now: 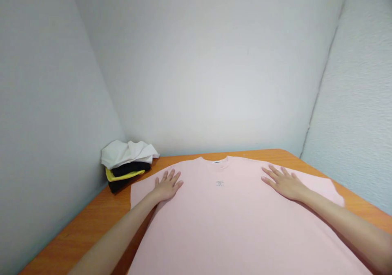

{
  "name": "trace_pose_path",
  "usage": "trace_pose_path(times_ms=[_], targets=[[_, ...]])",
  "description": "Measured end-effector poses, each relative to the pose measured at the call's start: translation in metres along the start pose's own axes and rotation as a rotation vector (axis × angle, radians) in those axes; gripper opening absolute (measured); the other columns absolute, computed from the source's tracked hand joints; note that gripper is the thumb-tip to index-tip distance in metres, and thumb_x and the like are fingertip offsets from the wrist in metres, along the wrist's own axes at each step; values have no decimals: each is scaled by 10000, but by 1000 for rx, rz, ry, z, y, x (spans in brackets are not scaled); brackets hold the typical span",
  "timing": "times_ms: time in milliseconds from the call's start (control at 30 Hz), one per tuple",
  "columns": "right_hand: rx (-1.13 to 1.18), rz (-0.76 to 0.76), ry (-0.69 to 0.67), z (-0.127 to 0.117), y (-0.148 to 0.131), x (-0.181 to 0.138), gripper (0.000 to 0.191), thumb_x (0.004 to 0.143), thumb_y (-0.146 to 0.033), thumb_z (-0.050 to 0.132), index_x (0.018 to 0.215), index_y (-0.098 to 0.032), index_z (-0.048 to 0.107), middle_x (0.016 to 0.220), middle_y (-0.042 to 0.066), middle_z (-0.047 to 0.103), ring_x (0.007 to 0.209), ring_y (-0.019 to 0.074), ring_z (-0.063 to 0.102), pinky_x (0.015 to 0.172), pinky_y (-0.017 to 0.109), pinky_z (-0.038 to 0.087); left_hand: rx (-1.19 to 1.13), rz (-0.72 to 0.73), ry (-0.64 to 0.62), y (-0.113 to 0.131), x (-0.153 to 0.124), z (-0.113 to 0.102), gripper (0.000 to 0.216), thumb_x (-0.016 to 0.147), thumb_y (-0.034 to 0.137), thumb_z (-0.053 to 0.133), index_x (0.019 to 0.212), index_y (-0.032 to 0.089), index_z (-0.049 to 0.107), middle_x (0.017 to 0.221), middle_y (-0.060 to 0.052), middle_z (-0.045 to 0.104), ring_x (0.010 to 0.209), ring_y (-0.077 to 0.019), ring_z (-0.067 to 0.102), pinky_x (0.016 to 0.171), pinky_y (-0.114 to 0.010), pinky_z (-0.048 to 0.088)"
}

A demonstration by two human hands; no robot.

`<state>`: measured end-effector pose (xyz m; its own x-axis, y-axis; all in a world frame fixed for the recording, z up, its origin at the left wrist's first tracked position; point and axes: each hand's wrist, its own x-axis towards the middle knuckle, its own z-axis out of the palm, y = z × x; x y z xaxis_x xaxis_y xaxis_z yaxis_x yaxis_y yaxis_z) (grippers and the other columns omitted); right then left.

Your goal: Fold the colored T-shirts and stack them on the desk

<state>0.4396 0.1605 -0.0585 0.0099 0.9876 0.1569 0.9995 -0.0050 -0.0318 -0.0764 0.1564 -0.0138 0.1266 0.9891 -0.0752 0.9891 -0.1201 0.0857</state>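
A pink T-shirt (pixel 226 226) lies spread out on the wooden table, its neckline toward the back wall and its sleeves out to both sides. A small silvery emblem (pixel 219 183) sits on the chest below the collar. My left hand (pixel 168 186) rests flat with spread fingers near the left shoulder of the shirt. Over by the right shoulder, my right hand (pixel 283 183) also lies flat on the fabric, fingers apart. Neither hand grips anything. The shirt's bottom hem is outside the view.
At the back left corner of the wooden table (pixel 88 222) stands a stack of folded cloth: a white garment (pixel 128 153) on top, with black (pixel 131 168) and yellow cloth (pixel 122 176) under it. Pale walls (pixel 208 70) border the table at the back and both sides.
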Motion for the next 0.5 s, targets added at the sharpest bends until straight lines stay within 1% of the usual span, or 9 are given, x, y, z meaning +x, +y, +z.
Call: trace_pose_path(times_ms=[100,267,400,500], targets=[[-2,14,-26,-2,0,17,733,883,-722,178,1509,-353,270,1581,-25,123,1403,438,138,1086,671,186,-6,3,39,2,19,2,668,922,654,156,1507,338,220,1597,-15,38,1465,-335,31,1104,-683,87],[18,20,-34,-2,8,42,720,889,-731,172,1505,-371,271,1579,-29,130,1405,437,129,1089,682,153,-6,9,83,9,43,7,660,922,659,153,1502,355,231,1600,-3,45,1464,-341,57,1099,-685,118],[25,5,-6,5,16,54,712,890,-731,186,1500,-377,283,1579,-24,135,1404,438,139,1082,687,164,9,7,114,9,53,11,662,918,671,135,1500,369,226,1599,9,59,1465,-332,71,1096,-689,128],[31,-28,5,4,16,55,695,903,-708,193,1497,-365,304,1577,-8,154,1402,437,155,1075,682,187,28,11,126,10,55,12,641,929,649,129,1498,372,232,1597,9,87,1463,-328,100,1094,-685,150]])
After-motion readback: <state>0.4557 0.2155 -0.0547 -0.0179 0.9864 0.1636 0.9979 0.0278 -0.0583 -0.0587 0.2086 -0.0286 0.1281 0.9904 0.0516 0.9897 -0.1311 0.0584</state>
